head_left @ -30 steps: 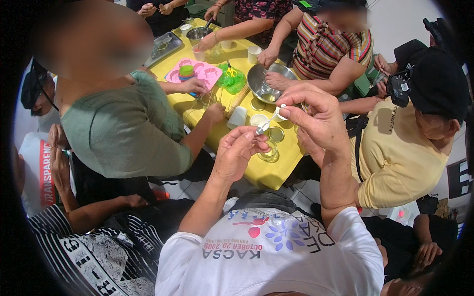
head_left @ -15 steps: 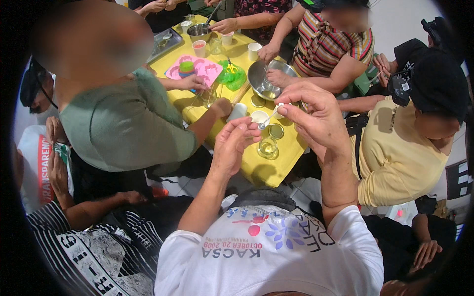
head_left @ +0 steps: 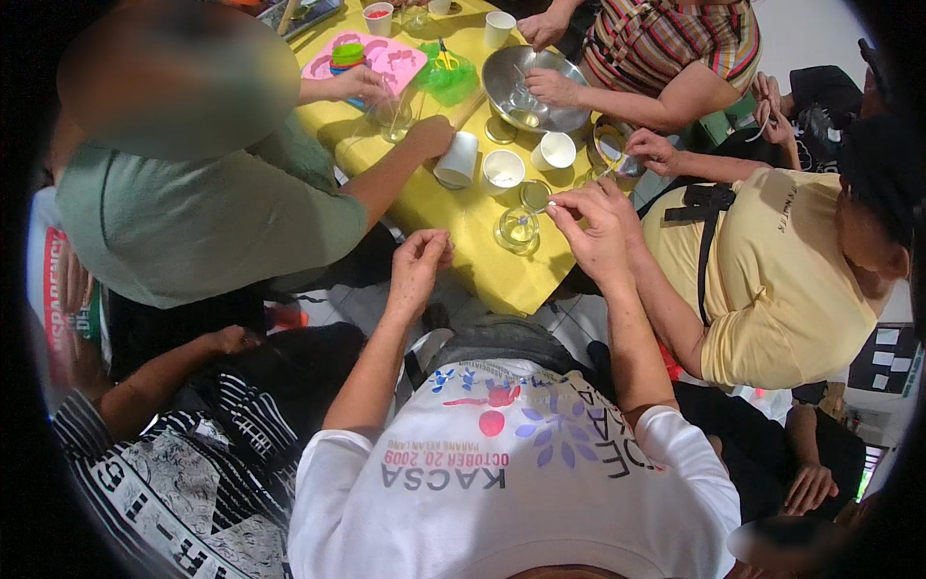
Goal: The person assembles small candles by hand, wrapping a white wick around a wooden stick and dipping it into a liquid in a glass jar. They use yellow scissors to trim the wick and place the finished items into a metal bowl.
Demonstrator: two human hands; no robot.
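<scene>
In the head view, reaching out over the near end of a yellow-covered table from the lower edge. Left hand curled, thumb closed against the fingertips, with nothing showing in the grip, just off the table's left edge. Right hand pinched at thumb and forefinger on a small white piece; too tiny here to name surely, perhaps the end of a thin wick. Held beside a round metal lid and a clear glass jar, the latter upright near the table's corner.

Farther in, two white paper cups standing open, and a tilted cup to the left of both. Beyond these, a wide metal bowl with a striped-shirted co-worker's hands at work in it. Toward the far left, a pink mould beside a green plastic bag with yellow-handled scissors on top. Nearer, a green-topped co-worker's hands around another glass.
</scene>
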